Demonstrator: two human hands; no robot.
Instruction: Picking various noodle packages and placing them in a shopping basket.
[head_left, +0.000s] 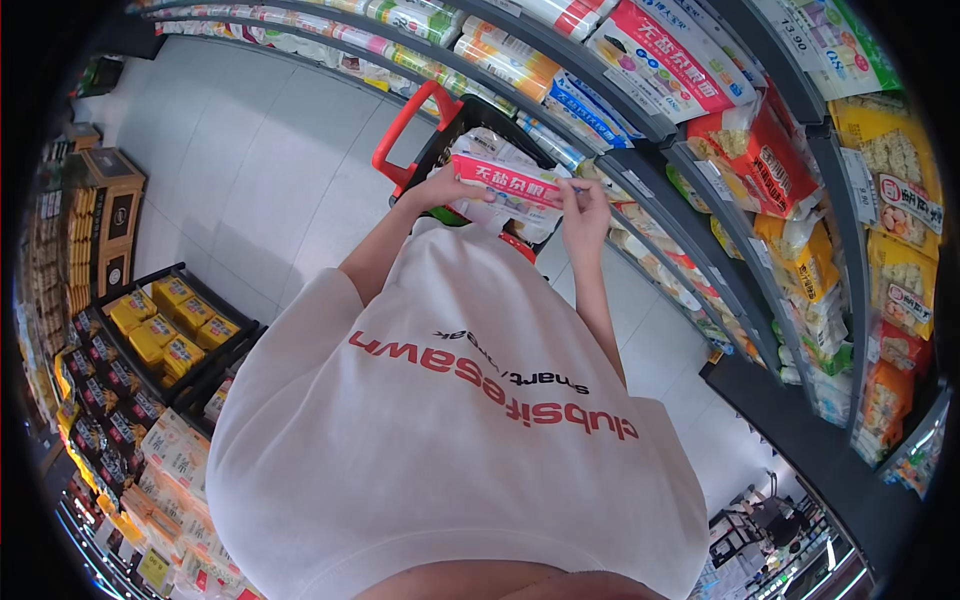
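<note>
Between my two hands is a pink-and-white packet of dried noodles (517, 184), held flat above a black shopping basket with a red handle (390, 139). My left hand (448, 187) grips one end of the packet, its thumb on the front. At the other end, my right hand (583, 201) pinches the packet's edge with thumb and fingers. Under the packet, the basket holds white and clear plastic-wrapped goods (484, 141), partly covered by the packet and my hands.
Shelves of packaged noodles (637, 112) curve along the top and right, close to the basket. A black display bin (247, 330) with yellow packets (184, 356) stands at the left, near stacked cartons (116, 217). Pale floor tiles (247, 150) show between them.
</note>
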